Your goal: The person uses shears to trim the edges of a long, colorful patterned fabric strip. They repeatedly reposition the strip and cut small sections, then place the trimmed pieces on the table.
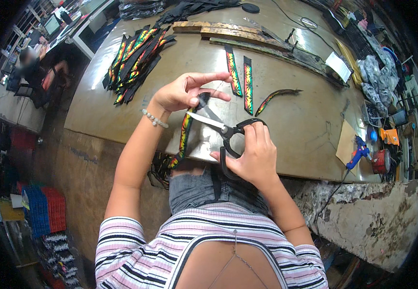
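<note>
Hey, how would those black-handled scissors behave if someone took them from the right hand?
The black-handled scissors would likely feel stiff, given their straight, shiny blades. They may swing at the pivot, since the blades stand open. They're probably heavier than the narrow patterned strap, judging by their chunky black handles.

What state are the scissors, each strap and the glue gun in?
Scissors: open, gripped by the right hand
Held strap: hanging from the left hand
Two patterned straps: lying straight
Thin strap: curved
Strap pile: loosely heaped
Blue glue gun: corded; on or off, can't tell
</note>
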Demonstrator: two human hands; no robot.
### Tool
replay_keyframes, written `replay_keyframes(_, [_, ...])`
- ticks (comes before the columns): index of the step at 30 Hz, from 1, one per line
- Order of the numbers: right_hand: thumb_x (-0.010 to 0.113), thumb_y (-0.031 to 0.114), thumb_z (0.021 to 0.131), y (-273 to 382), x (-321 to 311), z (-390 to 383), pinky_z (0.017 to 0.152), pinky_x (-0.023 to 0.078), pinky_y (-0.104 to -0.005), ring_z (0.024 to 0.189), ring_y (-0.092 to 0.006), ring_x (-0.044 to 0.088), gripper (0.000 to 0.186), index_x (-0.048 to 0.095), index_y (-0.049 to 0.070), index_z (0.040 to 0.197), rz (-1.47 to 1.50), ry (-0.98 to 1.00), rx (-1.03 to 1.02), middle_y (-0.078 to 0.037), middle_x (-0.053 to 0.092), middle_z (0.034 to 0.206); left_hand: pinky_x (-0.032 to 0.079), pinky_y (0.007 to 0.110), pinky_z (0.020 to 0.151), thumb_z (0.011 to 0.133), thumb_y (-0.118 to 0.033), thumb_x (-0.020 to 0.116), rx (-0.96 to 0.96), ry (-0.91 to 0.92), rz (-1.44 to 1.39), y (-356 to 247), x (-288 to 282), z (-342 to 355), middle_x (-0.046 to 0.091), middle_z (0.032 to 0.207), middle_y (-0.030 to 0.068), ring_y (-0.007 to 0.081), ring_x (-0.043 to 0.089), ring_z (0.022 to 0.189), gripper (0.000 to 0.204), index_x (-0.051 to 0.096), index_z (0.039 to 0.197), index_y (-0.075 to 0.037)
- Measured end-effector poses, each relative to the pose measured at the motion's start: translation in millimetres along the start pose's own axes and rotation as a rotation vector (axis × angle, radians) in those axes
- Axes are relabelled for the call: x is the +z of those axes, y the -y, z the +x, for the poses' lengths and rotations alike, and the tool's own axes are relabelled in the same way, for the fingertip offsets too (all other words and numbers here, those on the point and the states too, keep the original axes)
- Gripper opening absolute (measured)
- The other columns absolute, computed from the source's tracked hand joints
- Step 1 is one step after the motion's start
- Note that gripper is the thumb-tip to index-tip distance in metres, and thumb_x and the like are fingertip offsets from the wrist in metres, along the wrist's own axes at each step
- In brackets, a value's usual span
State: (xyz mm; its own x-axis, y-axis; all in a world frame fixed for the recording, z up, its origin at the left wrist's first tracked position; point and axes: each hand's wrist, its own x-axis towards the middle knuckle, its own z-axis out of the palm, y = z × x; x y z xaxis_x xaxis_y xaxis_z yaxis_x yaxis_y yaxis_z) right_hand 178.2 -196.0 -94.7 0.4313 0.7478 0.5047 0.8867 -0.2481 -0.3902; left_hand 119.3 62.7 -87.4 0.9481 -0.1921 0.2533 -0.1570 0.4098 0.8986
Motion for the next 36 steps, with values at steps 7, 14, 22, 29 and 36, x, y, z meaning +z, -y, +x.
replay_keyframes(7, [0.077,0.061,0.065,-8,-3,10,0.067,0.051,-0.0378,0.085,-0.0275,0.058,0.071,0.058,0.001,0.097,0.012,-0.002,-0.032,-0.01,0.054,0.093,0.044,0.037,0.105,0.072,-0.027,0.084,0.179,-0.134,-0.317,43,9,10,0.047,0.142,0.0154,0.0305,0.054,0.123,0.091,0.037,0.144,0.004])
replay_keyframes(14, [0.081,0.058,0.063,-10,-1,11,0.063,0.051,-0.04,0.083,-0.0293,0.059,0.068,0.056,0.001,0.093,0.009,-0.033,-0.064,-0.012,0.054,0.091,0.054,0.026,0.083,0.087,-0.007,0.069,0.171,-0.383,-0.666,64,36,23,0.067,0.109,0.0089,0.0163,0.065,0.095,0.036,0.06,0.121,-0.002])
replay_keyframes(22, [0.081,0.057,0.062,-19,-17,6,0.062,0.051,-0.0381,0.08,-0.0283,0.06,0.066,0.057,0.002,0.088,-0.126,-0.013,-0.024,-0.01,0.055,0.089,0.048,0.019,0.062,0.081,-0.012,0.078,0.054,-0.942,0.02,47,67,38,0.071,0.088,0.0046,0.0095,0.066,0.075,0.027,0.069,0.104,-0.001])
replay_keyframes(29, [0.084,0.037,0.069,-39,-16,-6,0.054,0.043,-0.0366,0.057,-0.0274,0.052,0.046,0.055,0.002,0.073,0.071,-0.126,0.016,-0.009,0.049,0.065,0.04,0.018,0.048,0.084,-0.012,0.076,0.073,-0.984,0.119,57,72,55,0.069,0.085,0.0012,0.0028,0.058,0.065,0.02,0.069,0.101,-0.003])
replay_keyframes(36, [0.071,0.026,0.09,-35,-17,-15,0.065,0.055,-0.0265,0.082,-0.0157,0.065,0.034,0.051,0.004,0.105,1.353,-0.143,0.583,-0.015,0.064,0.104,0.05,0.02,0.062,0.086,-0.008,0.073,0.247,-0.866,0.261,62,104,93,0.067,0.083,0.002,0.0048,0.06,0.071,0.013,0.067,0.095,-0.001])
